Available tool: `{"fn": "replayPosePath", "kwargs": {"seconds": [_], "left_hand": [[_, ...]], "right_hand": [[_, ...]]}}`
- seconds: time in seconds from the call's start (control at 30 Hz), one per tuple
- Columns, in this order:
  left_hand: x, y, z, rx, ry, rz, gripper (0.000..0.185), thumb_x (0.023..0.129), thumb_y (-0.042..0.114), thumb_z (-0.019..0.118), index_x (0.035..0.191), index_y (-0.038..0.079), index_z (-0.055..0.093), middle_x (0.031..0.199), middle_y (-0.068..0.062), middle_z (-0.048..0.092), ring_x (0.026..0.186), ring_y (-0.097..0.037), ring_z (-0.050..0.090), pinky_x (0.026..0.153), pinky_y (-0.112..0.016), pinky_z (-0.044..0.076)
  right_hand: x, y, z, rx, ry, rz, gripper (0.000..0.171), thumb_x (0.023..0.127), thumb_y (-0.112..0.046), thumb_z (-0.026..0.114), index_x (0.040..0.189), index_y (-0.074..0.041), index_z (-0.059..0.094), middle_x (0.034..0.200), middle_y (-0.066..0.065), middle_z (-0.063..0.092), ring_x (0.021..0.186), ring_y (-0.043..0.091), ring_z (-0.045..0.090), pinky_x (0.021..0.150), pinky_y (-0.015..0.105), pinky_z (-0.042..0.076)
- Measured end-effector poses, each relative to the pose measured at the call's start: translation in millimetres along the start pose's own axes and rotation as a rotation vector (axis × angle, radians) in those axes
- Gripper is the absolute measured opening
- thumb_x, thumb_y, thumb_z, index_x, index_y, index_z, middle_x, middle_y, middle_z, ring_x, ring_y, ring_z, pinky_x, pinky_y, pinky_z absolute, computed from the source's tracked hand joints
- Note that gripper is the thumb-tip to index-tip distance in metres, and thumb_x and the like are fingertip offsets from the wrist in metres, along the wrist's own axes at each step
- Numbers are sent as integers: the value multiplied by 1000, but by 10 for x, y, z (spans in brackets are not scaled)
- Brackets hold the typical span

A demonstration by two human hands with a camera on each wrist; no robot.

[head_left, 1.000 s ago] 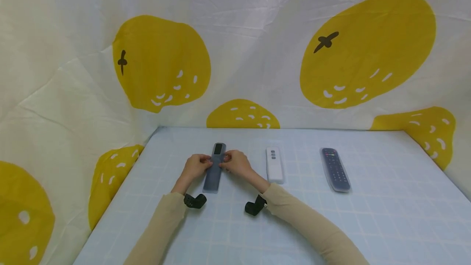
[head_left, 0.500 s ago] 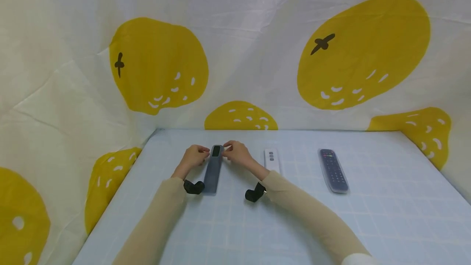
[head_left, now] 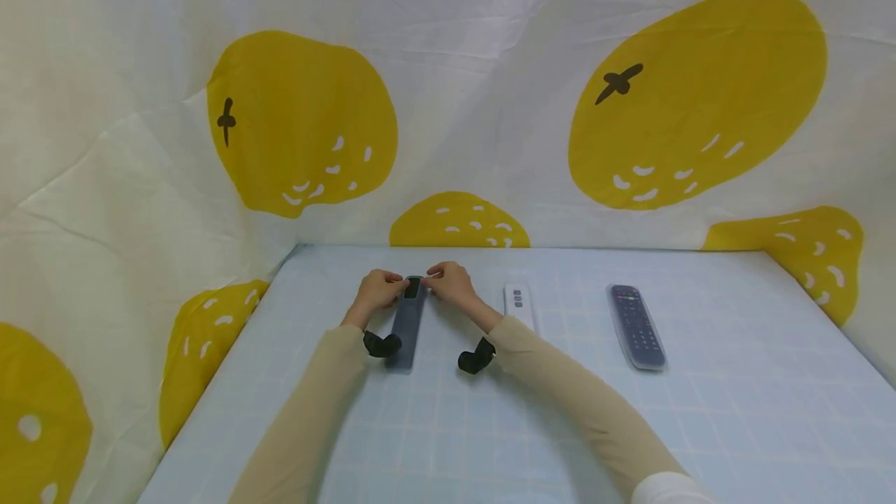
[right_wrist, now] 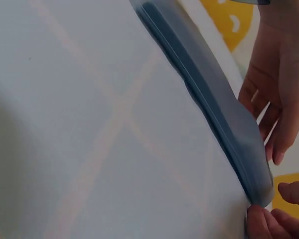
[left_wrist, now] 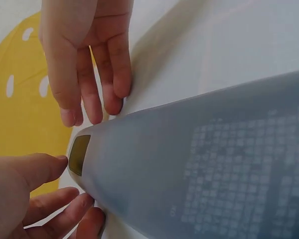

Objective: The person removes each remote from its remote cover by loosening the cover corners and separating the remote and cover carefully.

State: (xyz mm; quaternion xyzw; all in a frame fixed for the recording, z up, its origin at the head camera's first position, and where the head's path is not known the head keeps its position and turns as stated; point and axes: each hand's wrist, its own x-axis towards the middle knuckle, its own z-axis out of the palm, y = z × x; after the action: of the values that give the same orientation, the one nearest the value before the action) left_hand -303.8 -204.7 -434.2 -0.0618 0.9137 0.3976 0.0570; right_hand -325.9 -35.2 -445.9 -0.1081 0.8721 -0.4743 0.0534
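The left hand (head_left: 376, 291) is pinching the far end of a long dark remote sitting inside a bluish translucent silicone sleeve (head_left: 407, 321), thumb on top near the little display window and fingers curling underneath, which is clearest in the left wrist view (left_wrist: 25, 184). The right hand (head_left: 449, 283) is working the same far end from the other side. In the head view its fingertips are meeting the sleeve's tip, and in the right wrist view they're pinching the very corner of the sleeve (right_wrist: 269, 221). So both hands are grasping that end, not clenched empty and not let go.

The sleeved remote is lying lengthwise on the pale blue checked surface (head_left: 490, 426), pointing away from the person, left of centre. Its far end looks slightly lifted off the cloth in the right wrist view (right_wrist: 209, 104), while the near end is resting down by the left wrist. Both arms are in beige sleeves, each with a black wrist-mounted camera (head_left: 476, 356).

Just right of the right forearm, a short white remote with three buttons (head_left: 519, 306) is lying flat. Further right, well apart, a dark remote in a clear cover (head_left: 635, 327) is lying parallel to it.

Behind everything, a white cloth backdrop printed with big yellow oranges (head_left: 301, 123) is hanging.
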Motion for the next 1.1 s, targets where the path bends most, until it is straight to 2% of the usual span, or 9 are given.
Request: {"fn": "replayPosePath", "kwargs": {"seconds": [0.23,0.4,0.6,0.73,0.93,1.1], "left_hand": [[-4,28,2,45,18,7,38,93,26,61,116,-4,66,103,-19,70,69,-12,59,60,-20,47],[9,14,16,63,29,3,40,93,27,61,116,-5,66,101,-19,70,66,-12,58,60,-21,46],[55,-19,34,27,23,1,38,93,26,61,116,-4,66,102,-18,70,72,-13,59,62,-20,46],[56,-33,32,-6,19,0,37,94,25,60,115,-4,67,100,-18,70,73,-13,58,61,-19,44],[-1,2,-16,-63,23,-7,39,94,25,60,119,-4,65,111,-21,68,75,-14,60,62,-20,48],[-17,29,-46,-99,11,3,38,96,23,58,123,-4,62,119,-24,64,86,-22,66,65,-24,54]], "right_hand": [[3,-20,7,-14,11,41,31,86,-23,71,105,1,71,90,15,74,60,10,62,52,18,45],[-7,-38,13,3,-16,63,30,87,-23,71,105,1,72,88,14,73,59,9,58,54,18,45],[-15,-26,19,50,-21,50,27,87,-22,71,103,0,73,86,14,72,58,7,55,53,17,45],[-30,-30,25,83,-16,41,30,86,-22,72,106,0,72,90,14,73,59,6,55,54,17,46],[-64,-75,26,140,-3,56,32,85,-21,72,109,0,70,102,16,72,65,9,61,58,19,51],[-57,-91,36,207,9,59,32,85,-18,73,111,0,68,105,18,71,69,13,66,63,24,56]]}}
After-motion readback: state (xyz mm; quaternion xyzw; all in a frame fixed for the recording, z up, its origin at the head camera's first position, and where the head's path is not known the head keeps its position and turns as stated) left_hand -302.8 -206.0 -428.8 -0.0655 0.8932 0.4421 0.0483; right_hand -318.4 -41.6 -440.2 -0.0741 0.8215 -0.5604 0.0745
